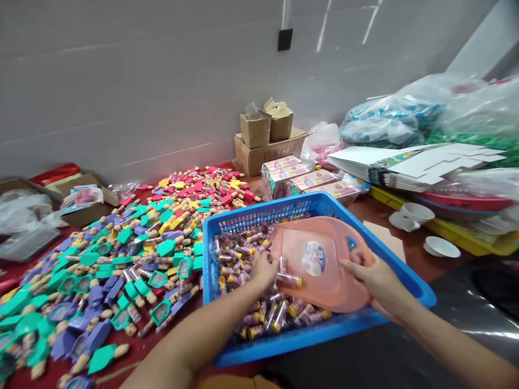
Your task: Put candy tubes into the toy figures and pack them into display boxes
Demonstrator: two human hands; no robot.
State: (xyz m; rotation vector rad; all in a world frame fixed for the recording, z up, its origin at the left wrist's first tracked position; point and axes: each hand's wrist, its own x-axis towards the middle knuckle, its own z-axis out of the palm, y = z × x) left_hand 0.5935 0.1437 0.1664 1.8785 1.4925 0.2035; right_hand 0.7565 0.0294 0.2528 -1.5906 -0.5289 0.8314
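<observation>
A blue plastic basket in front of me holds many small clear tubes with yellow ends and purple print. Above them, tilted over the right part of the basket, is a translucent orange plastic scoop-like tray with a round label. My right hand grips it by the handle hole at its right end. One or two tubes lie on its left part. My left hand is at the tray's left edge among the tubes, fingers curled; what they hold, if anything, is hidden.
Many green, purple, yellow and red toy pieces with wooden-looking ends cover the red surface at left. Cardboard boxes stand by the wall. At right are flat white cartons, white bowls and plastic bags.
</observation>
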